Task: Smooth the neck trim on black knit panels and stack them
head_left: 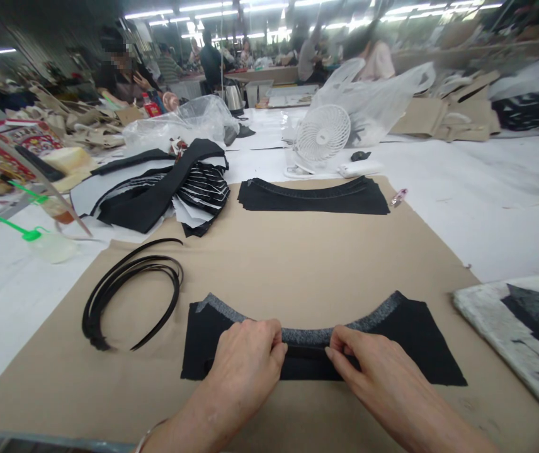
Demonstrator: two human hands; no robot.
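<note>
In front of me a black fabric piece (423, 340) lies flat on brown paper (260, 251), with a speckled grey band (307, 337) along its curved upper edge. My left hand (250, 352) pinches a narrow black strip (306, 352) just below that band. A short way to the right, my right hand (368, 358) has the same strip between thumb and fingertips. The strip's ends are mostly hidden by my hands. To the left rests a loose coil of black strips (94, 314). Farther back sits a stack of similar black pieces (314, 200).
A pile of black and white cut pieces (156, 195) lies back left, near bottles with green spouts (52, 245). A white fan (322, 135) and a plastic bag (378, 100) stand behind. At right is a stained white board (496, 314). Several people work in the background.
</note>
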